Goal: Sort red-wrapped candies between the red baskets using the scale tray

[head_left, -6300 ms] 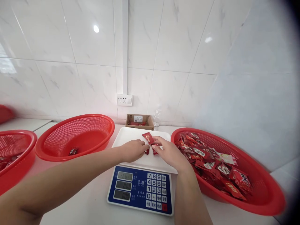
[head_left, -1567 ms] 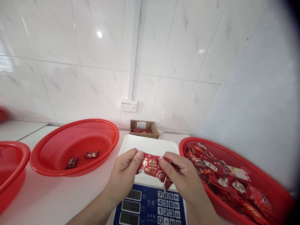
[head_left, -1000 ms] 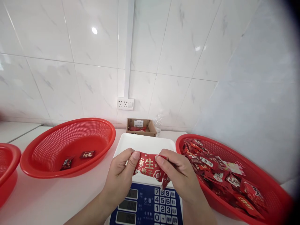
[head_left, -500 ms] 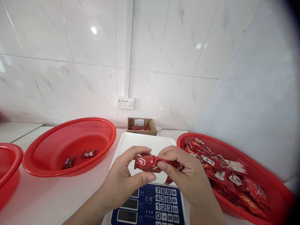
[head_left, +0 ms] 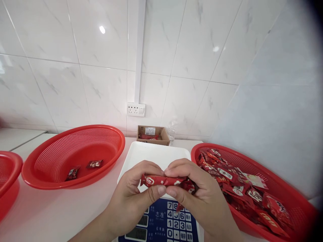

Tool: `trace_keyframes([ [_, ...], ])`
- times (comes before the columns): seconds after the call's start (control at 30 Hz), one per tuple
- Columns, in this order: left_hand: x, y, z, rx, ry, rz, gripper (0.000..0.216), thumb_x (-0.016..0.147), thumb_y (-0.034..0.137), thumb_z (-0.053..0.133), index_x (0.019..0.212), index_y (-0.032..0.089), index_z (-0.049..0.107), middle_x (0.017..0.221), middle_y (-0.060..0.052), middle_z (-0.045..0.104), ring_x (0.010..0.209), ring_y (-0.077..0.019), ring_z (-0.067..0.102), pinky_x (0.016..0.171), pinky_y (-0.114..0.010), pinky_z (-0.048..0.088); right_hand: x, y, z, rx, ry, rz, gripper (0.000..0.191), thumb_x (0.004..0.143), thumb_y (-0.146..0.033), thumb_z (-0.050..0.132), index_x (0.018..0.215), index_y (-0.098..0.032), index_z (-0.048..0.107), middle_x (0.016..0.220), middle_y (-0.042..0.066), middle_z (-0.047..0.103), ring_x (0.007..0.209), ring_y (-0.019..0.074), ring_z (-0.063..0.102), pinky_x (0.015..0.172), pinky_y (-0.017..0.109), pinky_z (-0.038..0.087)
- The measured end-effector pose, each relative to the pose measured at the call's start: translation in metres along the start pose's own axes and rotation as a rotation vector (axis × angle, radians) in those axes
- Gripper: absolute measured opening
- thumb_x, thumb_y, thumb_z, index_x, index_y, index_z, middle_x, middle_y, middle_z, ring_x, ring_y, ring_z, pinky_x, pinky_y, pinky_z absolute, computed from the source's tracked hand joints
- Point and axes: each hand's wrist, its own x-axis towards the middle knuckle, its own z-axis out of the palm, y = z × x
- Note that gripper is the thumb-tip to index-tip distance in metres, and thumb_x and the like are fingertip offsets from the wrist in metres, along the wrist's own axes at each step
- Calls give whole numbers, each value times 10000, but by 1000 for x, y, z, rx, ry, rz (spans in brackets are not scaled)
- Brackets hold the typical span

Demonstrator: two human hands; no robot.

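Both hands pinch one red packet (head_left: 161, 180) with white flower print, held edge-on above the scale's white pan (head_left: 151, 155). My left hand (head_left: 133, 195) grips its left end with thumb and fingers closed. My right hand (head_left: 194, 195) grips the right end and also keeps more red packets (head_left: 188, 186) tucked in its palm. Below the hands is the scale's blue keypad (head_left: 174, 220).
A red mesh basket (head_left: 285, 205) on the right is full of red packets. A second red basket (head_left: 50, 174) on the left holds two packets (head_left: 83, 168). Part of another red basket (head_left: 7, 171) shows at far left. A small cardboard box (head_left: 151, 134) and a wall socket (head_left: 136, 109) lie behind the scale.
The packet, held flat with its printed face toward me, has been turned edge-on between both hands. The hands have closed in around it.
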Motion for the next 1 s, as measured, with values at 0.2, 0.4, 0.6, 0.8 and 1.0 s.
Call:
trace_keyframes([
  [0.2, 1, -2, 2, -24, -20, -115, 156, 854, 356, 653, 947, 233, 630, 885, -2, 627, 839, -146, 561, 770, -268, 474, 3, 3, 4, -19, 34, -5, 49, 822, -226, 681, 774, -229, 669, 826, 24, 667, 735, 150, 653, 642, 280, 582],
  [0.4, 8, -7, -2, -95, 5, -100, 170, 858, 327, 658, 1012, 259, 636, 945, 8, 636, 877, -138, 601, 811, -277, 525, 6, 9, 4, 42, 44, 132, 88, 838, -247, 655, 755, -218, 645, 797, 15, 639, 754, 165, 658, 627, 302, 584],
  [0.6, 10, -10, 0, -264, 55, -15, 59, 864, 258, 656, 872, 253, 714, 868, 20, 655, 833, -113, 634, 773, -221, 543, 4, 14, 8, 77, 65, 66, 90, 845, -271, 656, 769, -224, 671, 815, 20, 647, 736, 156, 642, 621, 300, 577],
  [0.8, 8, -8, 2, -339, 82, -60, 64, 844, 282, 686, 847, 226, 716, 809, 19, 683, 784, -93, 623, 745, -185, 510, 4, 10, 8, 122, 48, 171, 115, 842, -330, 653, 804, -224, 674, 842, 15, 638, 628, 118, 599, 510, 244, 520],
  [1.0, 12, -8, 1, -368, 285, -117, 193, 773, 378, 748, 769, 200, 673, 710, 38, 647, 694, -77, 577, 657, -155, 472, 6, 10, 1, 8, -80, 463, 277, 815, -454, 643, 923, -200, 669, 589, -36, 523, 511, 102, 462, 444, 213, 401],
])
